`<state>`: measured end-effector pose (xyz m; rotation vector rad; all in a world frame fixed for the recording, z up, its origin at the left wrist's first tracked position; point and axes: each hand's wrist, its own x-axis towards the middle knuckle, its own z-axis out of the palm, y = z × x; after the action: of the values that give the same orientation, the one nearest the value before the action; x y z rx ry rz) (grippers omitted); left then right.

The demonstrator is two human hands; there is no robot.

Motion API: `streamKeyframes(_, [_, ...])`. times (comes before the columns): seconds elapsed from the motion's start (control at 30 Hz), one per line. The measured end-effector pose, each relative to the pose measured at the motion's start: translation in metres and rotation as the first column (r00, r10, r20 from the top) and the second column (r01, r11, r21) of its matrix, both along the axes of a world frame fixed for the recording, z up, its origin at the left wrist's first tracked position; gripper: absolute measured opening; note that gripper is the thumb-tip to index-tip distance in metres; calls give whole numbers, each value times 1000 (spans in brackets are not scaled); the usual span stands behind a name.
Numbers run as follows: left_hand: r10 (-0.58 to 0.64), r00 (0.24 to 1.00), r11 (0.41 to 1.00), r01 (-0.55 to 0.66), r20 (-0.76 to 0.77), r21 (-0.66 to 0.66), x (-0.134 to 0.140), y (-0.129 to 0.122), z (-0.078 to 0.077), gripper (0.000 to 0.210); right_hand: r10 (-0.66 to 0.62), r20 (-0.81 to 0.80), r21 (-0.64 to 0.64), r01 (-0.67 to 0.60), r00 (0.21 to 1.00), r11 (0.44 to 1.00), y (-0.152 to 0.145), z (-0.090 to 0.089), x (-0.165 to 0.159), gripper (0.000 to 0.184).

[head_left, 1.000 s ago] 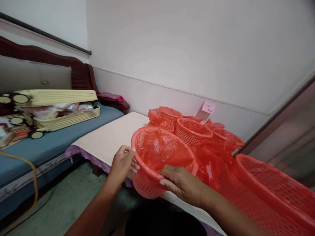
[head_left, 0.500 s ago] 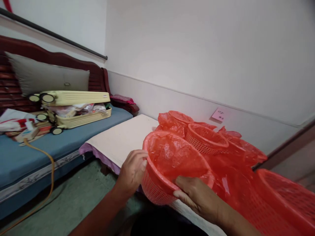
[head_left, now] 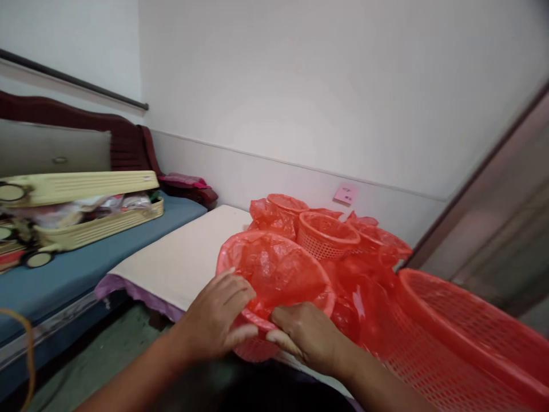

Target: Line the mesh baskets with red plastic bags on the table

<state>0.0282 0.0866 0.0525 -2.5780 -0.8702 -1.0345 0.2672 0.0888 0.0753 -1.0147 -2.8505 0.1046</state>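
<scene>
A red plastic basket (head_left: 254, 350) with mesh sides stands tilted toward me in front of my body, lined with a thin red plastic bag (head_left: 281, 266) that is folded over its rim. My left hand (head_left: 221, 315) is closed over the rim's near left side, fingers on the inside and thumb outside. At the near edge, my right hand (head_left: 306, 335) pinches the rim and the bag film, with its fingers inside the basket and its thumb outside. The fingertips of the right hand are hidden.
More red baskets (head_left: 328, 234) with bags stand behind on a bench with a cream cover (head_left: 184, 252). A large red basket (head_left: 454, 343) is at the right. On the blue bed at left lies a partly open yellow suitcase (head_left: 98, 226). A pink note (head_left: 345, 193) is on the wall.
My left hand has moved along the rim from the left side toward my right hand, its fingers now over the edge. The view has turned to the right.
</scene>
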Motion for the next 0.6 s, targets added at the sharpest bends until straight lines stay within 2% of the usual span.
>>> streamKeyframes(0.07, [-25, 995, 999, 29, -97, 44, 3, -5, -3, 43, 3, 6, 72, -3, 1000, 997, 0, -1, -1, 49])
streamKeyframes(0.17, [-11, 972, 999, 20, -234, 35, 9, 3, -10, 16, -2, 16, 159, 0, 1000, 987, 0, -4, -4, 47])
streamKeyframes(0.27, [-19, 964, 1000, 23, -266, 14, 9, 20, -12, 23, 19, 10, 239, -21, 1000, 971, -1, 0, -1, 45])
streamKeyframes(0.33, [-50, 968, 999, 45, -247, -25, 2, 31, -10, 24, 53, -82, 275, -29, 995, 961, -1, 7, 9, 40])
streamKeyframes(0.4, [-95, 972, 993, 78, -216, -87, -13, 40, -8, 24, 45, -305, 266, 39, 951, 963, -1, 18, 26, 32])
streamKeyframes(0.47, [-104, 979, 983, 74, -173, -170, -32, 46, -7, 22, -32, -582, 200, 181, 813, 963, 2, 25, 48, 23])
streamKeyframes(0.53, [-52, 991, 968, 18, -127, -250, -51, 49, -8, 20, -140, -771, 77, 309, 622, 948, 7, 23, 69, 19])
streamKeyframes(0.6, [-3, 995, 956, -27, -104, -292, -64, 49, -10, 20, -310, -859, -176, 333, 408, 926, 14, 10, 83, 13])
